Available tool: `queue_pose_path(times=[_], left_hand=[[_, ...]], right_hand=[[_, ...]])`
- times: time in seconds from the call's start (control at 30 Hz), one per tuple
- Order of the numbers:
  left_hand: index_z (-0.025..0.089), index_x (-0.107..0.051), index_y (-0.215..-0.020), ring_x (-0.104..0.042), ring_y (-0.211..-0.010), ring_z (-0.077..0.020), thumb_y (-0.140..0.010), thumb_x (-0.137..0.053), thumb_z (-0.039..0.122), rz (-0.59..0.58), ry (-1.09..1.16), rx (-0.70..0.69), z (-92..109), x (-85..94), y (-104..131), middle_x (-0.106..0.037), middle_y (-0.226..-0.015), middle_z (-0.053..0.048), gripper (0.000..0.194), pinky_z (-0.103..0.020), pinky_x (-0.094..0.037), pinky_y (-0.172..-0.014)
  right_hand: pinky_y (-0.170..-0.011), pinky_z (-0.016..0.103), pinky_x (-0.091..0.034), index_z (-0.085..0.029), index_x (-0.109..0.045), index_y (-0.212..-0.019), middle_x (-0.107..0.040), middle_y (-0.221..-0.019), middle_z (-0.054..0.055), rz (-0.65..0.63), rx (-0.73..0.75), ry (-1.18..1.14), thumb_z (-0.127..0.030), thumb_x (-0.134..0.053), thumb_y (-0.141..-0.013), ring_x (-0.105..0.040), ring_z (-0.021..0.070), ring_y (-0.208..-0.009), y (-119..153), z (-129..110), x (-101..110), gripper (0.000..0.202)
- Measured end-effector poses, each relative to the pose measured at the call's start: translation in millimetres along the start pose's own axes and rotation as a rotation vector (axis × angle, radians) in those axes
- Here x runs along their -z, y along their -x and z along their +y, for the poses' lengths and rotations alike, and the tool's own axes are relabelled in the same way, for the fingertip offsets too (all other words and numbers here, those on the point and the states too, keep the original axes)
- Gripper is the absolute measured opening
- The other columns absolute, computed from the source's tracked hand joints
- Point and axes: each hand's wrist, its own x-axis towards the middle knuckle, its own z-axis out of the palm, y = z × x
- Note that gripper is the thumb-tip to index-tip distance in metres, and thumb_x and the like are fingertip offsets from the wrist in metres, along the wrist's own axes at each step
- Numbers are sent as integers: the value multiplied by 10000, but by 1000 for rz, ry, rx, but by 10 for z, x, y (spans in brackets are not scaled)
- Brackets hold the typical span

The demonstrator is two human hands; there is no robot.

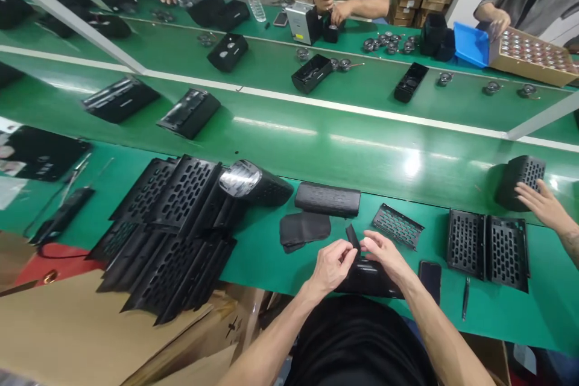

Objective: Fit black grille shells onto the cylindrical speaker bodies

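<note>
My left hand (333, 263) is closed, its thumb and fingertips pinching a thin black strip (351, 234) that stands up from them. Close by on the right, my right hand (383, 251) has its fingers bent but apart, near the strip; whether a fingertip touches it I cannot tell. Below both hands lies a glossy black curved housing (373, 279), partly covered by them. Thin black sheets (305, 227) are stacked left of my hands. Beyond lies a black slotted cover (328, 199), and a perforated black panel (398, 226) is to the right.
Many perforated black panels (181, 199) are piled at left beside a shiny-ended housing (257, 184). A phone (429, 280), a pen (465, 298) and two upright panels (488, 247) stand right. Another person's hand (547, 208) touches a black housing (520, 181). Co-workers sit across the green conveyor (280, 145).
</note>
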Motion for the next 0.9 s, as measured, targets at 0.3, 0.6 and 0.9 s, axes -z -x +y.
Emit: queue_pose_path(times=[0.3,0.6,0.9], left_hand=[[208,-642,-936,-642,-929,-216,-976,-510,481,65,403,252,-58,-166,-112,-682,-982,-81,305,-336,-528,-845],[196,-615,-1139,-696,-777,-187,-948,-547,533,-158,506,464,-157,-479,-611,-732,-921,-62,394,-304,-556,-696],[183,-621,-1224,-586,-1220,-308,-883,-601,175,-102,150,188,149,-933,-1049,-655,-1283,-147,342,-513,-437,-1114]], right_hand=[[-621,240,-371,-207,-639,-793,-618,-713,-35,-101,151,-13,-546,-830,-756,-489,122,-641,206,-178,99,391],[-734,342,-537,-252,-527,-819,-744,-990,51,257,195,-154,-597,-759,-729,-673,215,-784,109,-43,526,426],[-804,419,-515,-199,-658,-1027,-687,-1027,111,758,52,376,-542,-737,-639,-629,259,-791,-96,486,1141,524]])
